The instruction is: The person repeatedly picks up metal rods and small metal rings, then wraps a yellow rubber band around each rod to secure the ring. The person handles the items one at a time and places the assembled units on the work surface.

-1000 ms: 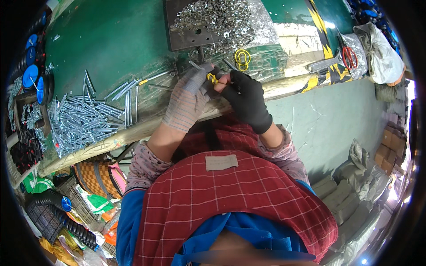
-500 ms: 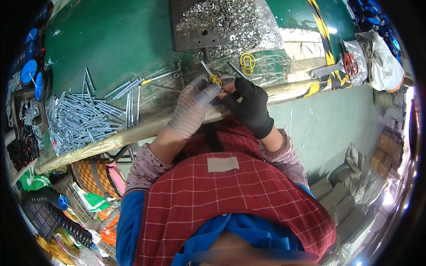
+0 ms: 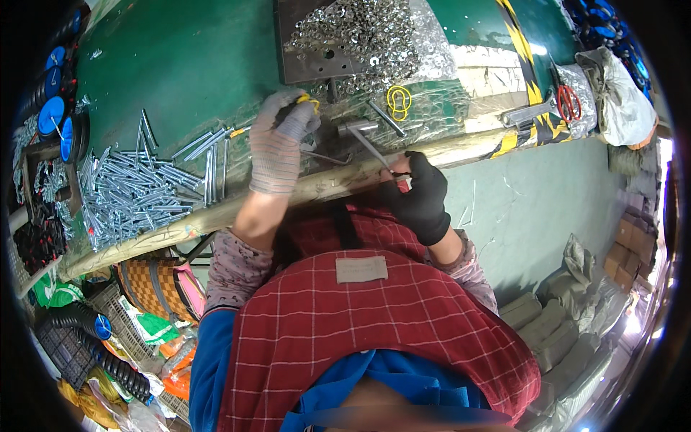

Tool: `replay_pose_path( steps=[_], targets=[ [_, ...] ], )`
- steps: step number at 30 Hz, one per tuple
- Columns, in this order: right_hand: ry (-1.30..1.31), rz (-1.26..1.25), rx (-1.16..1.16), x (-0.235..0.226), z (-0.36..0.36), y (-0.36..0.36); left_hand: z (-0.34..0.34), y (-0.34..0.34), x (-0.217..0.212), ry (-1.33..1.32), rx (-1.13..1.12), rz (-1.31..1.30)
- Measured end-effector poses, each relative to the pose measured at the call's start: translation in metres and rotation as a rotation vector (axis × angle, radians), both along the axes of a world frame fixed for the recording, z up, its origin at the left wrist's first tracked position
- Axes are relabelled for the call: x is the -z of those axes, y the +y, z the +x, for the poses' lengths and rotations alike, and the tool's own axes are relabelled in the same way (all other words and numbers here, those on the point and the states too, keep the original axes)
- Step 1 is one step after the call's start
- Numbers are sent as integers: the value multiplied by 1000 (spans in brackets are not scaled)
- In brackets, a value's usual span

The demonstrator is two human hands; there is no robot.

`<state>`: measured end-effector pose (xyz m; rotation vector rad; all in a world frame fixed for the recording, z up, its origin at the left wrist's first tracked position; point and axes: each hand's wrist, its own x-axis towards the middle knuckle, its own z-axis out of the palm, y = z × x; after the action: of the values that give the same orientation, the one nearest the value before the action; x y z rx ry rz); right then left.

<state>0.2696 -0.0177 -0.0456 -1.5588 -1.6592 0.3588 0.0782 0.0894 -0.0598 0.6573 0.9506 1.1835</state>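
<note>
My left hand [image 3: 276,147], in a grey striped glove, is raised over the table edge with its fingers curled round a yellow cord [image 3: 308,99]. My right hand [image 3: 419,198], in a black glove with bare fingertips, grips a thin metal rod [image 3: 372,151]. The rod's far end meets a short grey metal cylinder [image 3: 358,127]; whether they are joined I cannot tell. Beyond lie a loose yellow cord loop [image 3: 399,103] and a single metal pin [image 3: 387,119]. A thin rod [image 3: 324,156] lies between my hands near the wooden edge.
Many metal pins [image 3: 137,191] are heaped at left. Small metal washers [image 3: 360,36] cover a dark plate [image 3: 309,68] at the back. An adjustable wrench [image 3: 529,114] and red-handled scissors [image 3: 568,104] lie at right. A wooden beam [image 3: 461,151] edges the green table [image 3: 180,57].
My left hand has moved left and away from me with the yellow cord. My right hand has drawn slightly nearer and right, and the rod in it now shows.
</note>
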Motion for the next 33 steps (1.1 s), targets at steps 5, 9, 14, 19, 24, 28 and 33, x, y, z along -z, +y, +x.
replay_pose_path(
  steps=[5, 9, 14, 19, 24, 28, 33],
  targets=[
    [570, -148, 178, 14, 3, -2, 4, 4, 6, 426, 302, 132],
    [544, -197, 148, 17, 3, 5, 2, 2, 22, 614, 311, 341],
    [722, -260, 144, 19, -4, 9, -6, 1, 18, 807, 282, 424],
    [690, -107, 71, 27, -19, 14, -9, -2, 13, 691, 288, 320],
    [68, 71, -56, 15, -39, 31, -4, -10, 2, -158, 246, -117],
    [-87, 152, -199, 15, -46, 41, -6, -19, -1, -125, 261, -62],
    [279, -112, -86, 7, -38, 32, -6, -22, 0, -153, 189, -69]
  ],
)
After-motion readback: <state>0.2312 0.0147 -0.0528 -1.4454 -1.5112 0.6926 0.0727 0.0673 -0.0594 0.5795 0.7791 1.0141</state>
